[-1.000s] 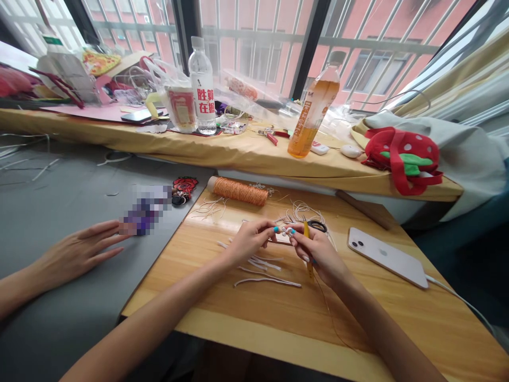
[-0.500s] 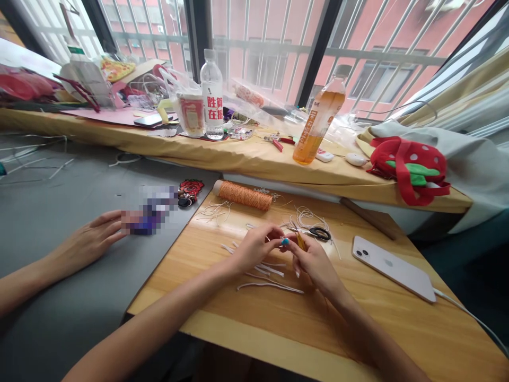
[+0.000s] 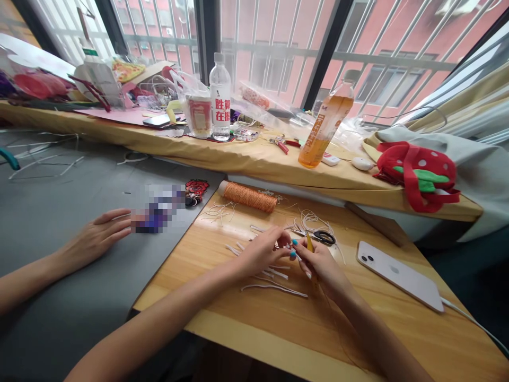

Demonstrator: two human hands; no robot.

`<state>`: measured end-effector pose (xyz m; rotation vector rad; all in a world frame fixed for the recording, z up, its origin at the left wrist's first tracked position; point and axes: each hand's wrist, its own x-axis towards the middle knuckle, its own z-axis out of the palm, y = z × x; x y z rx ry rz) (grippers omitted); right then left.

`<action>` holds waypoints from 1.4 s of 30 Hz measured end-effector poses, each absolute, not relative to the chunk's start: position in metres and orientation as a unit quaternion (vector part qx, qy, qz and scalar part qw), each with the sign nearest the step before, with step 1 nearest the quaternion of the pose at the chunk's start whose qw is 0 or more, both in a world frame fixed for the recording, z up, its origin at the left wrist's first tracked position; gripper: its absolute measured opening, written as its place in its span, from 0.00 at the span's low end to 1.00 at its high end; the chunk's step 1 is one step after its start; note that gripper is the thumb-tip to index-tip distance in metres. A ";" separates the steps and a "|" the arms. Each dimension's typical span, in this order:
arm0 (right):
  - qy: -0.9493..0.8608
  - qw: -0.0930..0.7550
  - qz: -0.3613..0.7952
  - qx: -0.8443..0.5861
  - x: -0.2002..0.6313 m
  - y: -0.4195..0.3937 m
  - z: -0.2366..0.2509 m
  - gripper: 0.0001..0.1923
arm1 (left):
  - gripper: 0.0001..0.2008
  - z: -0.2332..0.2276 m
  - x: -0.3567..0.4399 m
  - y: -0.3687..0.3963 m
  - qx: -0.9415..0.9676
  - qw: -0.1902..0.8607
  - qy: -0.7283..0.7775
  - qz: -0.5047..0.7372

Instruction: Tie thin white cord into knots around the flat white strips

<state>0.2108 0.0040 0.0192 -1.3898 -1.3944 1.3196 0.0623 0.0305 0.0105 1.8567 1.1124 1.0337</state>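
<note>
My left hand (image 3: 264,250) is closed in a pinch over the wooden table, its blue-nailed fingertips close to those of my right hand. A short white cord (image 3: 296,254) shows between the two hands, partly hidden by the fingers. My right hand (image 3: 324,262) is closed too, with a slim yellow tool (image 3: 309,243) held against the palm; its exact kind is unclear. Below and beside the hands lie several cut white cords (image 3: 274,287). Black-handled scissors (image 3: 324,237) rest just beyond my right hand, beside a loose bundle of white cord (image 3: 312,218).
An orange cord spool (image 3: 249,196) lies at the table's back. To the right are a phone (image 3: 400,276) on a cable and a brown bar (image 3: 374,224). Another person's hand (image 3: 105,231) rests on the grey table at left. Bottles (image 3: 220,101) stand on the cloth-covered sill.
The whole view has shifted slightly, moving things rightward. My fingertips have parted a little, showing blue nails on both hands and the white cord between them. The yellow tool stays in my right hand.
</note>
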 end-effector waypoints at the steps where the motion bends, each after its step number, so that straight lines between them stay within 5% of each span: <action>1: -0.549 0.365 0.528 -0.535 0.212 0.004 0.019 0.18 | 0.03 0.011 0.061 0.031 0.742 0.379 0.387 0.396; 15: -0.634 0.302 0.472 -0.533 0.211 0.001 0.026 0.20 | 0.08 0.008 0.054 0.044 0.646 0.623 0.277 0.343; 28: -0.660 0.310 0.368 -0.577 0.212 0.001 0.023 0.19 | 0.05 0.002 0.058 0.043 0.698 0.495 0.345 0.386; 42: -0.664 0.294 0.381 -0.572 0.214 0.002 0.024 0.16 | 0.09 0.006 0.055 0.041 0.717 0.503 0.328 0.355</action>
